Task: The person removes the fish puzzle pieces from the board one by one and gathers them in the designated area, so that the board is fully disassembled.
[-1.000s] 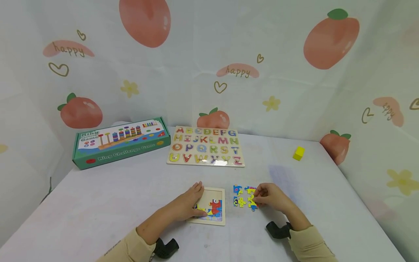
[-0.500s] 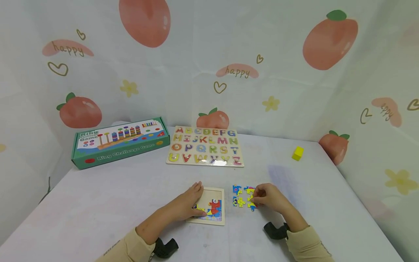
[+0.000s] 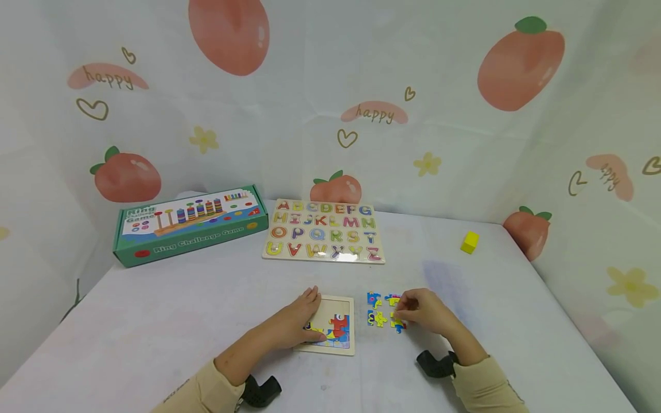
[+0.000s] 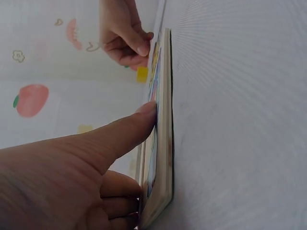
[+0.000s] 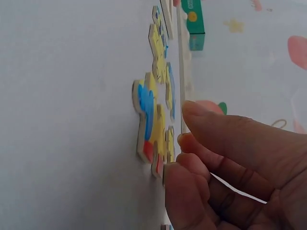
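1) Right hand, thumb and fingertips drawn narrow, at the yellow-and-blue piece; whether anything is pinched cannot be told

2) More loose pieces lie to the left of that grip and beyond it

3) Left hand, thumb and fingers apart, rests on the puzzle tray, farther left

4) Thin and probably light, stiff and slick-faced, the piece looks best taken by opposite side edges, sparing its narrow tabs

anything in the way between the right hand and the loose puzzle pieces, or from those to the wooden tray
Nothing visible stands between the right hand and the loose puzzle pieces. Nor does anything block the way to the wooden tray, though the left hand covers part of its left side.
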`<act>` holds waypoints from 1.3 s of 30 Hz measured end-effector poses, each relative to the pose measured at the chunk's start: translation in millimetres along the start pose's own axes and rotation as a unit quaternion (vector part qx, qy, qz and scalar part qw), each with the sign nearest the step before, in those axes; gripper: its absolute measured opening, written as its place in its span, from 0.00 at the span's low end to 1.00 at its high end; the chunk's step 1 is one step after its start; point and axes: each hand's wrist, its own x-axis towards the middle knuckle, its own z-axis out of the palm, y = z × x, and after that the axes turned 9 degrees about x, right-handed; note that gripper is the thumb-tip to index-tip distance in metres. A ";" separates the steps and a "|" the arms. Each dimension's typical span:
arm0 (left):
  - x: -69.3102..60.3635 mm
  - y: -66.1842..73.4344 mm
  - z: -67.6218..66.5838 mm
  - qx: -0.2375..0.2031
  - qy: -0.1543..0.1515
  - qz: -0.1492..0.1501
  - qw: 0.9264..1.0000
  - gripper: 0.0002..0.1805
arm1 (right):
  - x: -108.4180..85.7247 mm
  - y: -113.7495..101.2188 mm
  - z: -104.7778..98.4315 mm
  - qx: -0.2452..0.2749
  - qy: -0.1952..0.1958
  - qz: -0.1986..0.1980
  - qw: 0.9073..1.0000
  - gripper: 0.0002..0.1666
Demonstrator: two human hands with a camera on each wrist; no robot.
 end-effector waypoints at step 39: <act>11.5 19.5 8.3 0.046 -0.014 0.023 0.999 0.49 | 45.1 -69.4 66.6 -0.030 -0.120 -0.007 0.992 0.07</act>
